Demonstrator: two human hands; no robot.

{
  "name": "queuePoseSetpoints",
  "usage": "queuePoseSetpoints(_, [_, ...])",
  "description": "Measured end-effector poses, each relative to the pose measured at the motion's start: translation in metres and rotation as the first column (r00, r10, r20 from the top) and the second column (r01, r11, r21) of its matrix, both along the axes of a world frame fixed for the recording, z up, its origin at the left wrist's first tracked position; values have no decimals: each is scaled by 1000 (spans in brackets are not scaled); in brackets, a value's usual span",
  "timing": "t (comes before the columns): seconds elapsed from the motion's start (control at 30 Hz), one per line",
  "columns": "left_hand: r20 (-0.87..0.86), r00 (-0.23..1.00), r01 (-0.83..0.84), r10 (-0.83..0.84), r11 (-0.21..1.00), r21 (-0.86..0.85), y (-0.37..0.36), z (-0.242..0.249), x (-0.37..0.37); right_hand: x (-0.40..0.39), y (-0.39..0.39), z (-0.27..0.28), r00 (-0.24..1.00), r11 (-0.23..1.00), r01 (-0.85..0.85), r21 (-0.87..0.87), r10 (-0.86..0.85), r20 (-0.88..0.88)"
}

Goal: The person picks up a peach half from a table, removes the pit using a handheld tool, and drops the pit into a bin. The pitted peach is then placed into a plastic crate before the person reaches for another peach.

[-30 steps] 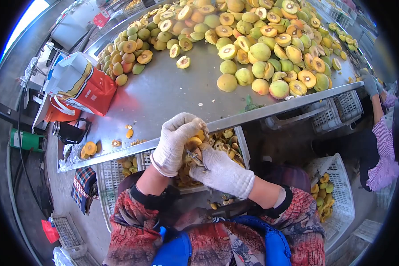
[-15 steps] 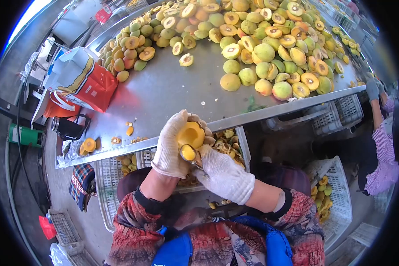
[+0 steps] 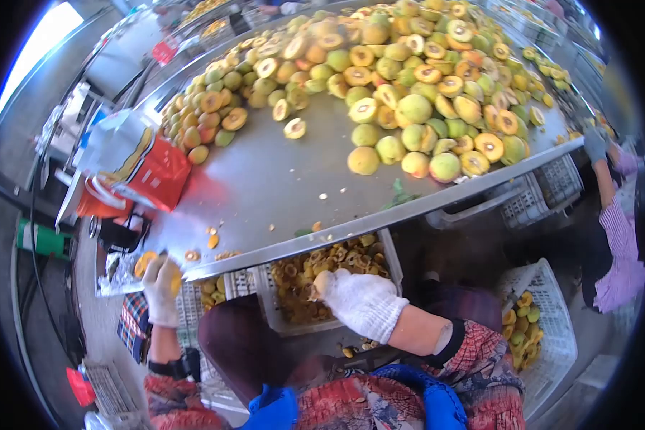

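My left hand (image 3: 162, 287), in a white knit glove, is at the table's front left edge with its fingers closed round a yellow-orange fruit half (image 3: 175, 282). Another cut fruit piece (image 3: 145, 263) lies right beside it. My right hand (image 3: 362, 302), also gloved, is closed above a white crate (image 3: 396, 269) of brown and yellow scraps (image 3: 312, 265). What it grips is too unclear to name; a pale tip shows at its fingers. Whole and halved green-yellow fruits (image 3: 416, 107) are heaped on the metal table (image 3: 265, 193).
A red and white bag (image 3: 154, 172) and a dark mug (image 3: 118, 233) stand at the left. A crate of fruit (image 3: 559, 322) is on the floor at the right. A co-worker's gloved hand (image 3: 596, 143) is at the far right table edge.
My hands have parted: the left one moved left and down to the table edge with the fruit half, while the right stayed above the scraps crate. The view has shifted slightly.
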State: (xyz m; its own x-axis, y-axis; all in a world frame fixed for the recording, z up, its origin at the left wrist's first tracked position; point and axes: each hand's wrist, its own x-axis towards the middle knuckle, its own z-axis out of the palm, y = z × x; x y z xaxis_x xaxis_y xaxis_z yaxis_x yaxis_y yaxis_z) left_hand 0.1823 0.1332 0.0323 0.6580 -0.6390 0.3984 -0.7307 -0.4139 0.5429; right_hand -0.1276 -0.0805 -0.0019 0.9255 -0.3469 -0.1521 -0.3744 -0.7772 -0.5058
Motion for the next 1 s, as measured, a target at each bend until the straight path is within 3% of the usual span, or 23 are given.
queuePoseSetpoints(0.03, [-426,894,-193,142,978,-80,15,-6,12,-2,-2,-2,1000,1000,0,28,-1,29])
queuePoseSetpoints(0.1, [-70,949,-254,308,877,407,35,-10,33,-7,-2,3,997,998,22,63,-27,79])
queuePoseSetpoints(0.17, [153,960,-265,234,585,767,46,-21,53,-9,0,-5,985,1000,28,4,-28,168])
queuePoseSetpoints(0.2, [251,955,-293,159,382,876,43,-25,57,-10,-1,-2,985,999,49,-17,-45,166])
queuePoseSetpoints(0.3, [321,947,-313,-18,172,934,-9,17,30,-12,-5,4,986,997,69,-17,-66,155])
queuePoseSetpoints(0.33, [336,941,-312,-35,290,905,-34,28,18,-13,-7,4,981,996,87,-24,-81,174])
queuePoseSetpoints(0.4, [215,972,-78,-98,726,684,-86,43,-2,-14,-9,-1,981,997,75,23,-78,176])
queuePoseSetpoints(0.43, [-64,993,121,-103,830,544,-123,45,-23,-14,-9,-2,981,997,67,44,-74,182])
queuePoseSetpoints(0.47, [-329,931,271,-158,903,334,-164,47,-45,-14,-11,2,991,996,49,69,-57,122])
queuePoseSetpoints(0.53, [-209,917,398,-339,815,421,-235,31,-77,-15,-14,14,1000,993,28,113,-28,3])
queuePoseSetpoints(0.57, [-139,874,479,-466,774,414,-265,14,-86,-14,-15,13,999,985,43,169,-45,12])
queuePoseSetpoints(0.6, [-175,840,540,-514,754,374,-295,-1,-100,-14,-14,8,998,973,55,224,-60,19])
queuePoseSetpoints(0.67, [-88,763,578,-640,615,536,-347,-12,-131,-15,-12,-7,991,962,59,267,-88,99])
queuePoseSetpoints(0.77, [-13,795,452,-607,577,680,-379,-28,-159,-21,-12,-15,987,985,4,170,-31,156])
queuePoseSetpoints(0.87, [9,802,430,-598,588,685,-384,-45,-153,-23,-14,-14,982,985,-11,174,-22,187])
queuePoseSetpoints(0.97, [-87,862,442,-499,659,609,-376,-53,-132,-23,-18,-7,984,969,-39,244,-5,178])
queuePoseSetpoints(1.0, [-113,863,490,-493,760,427,-364,-53,-120,-23,-21,-3,987,958,-51,282,4,163])
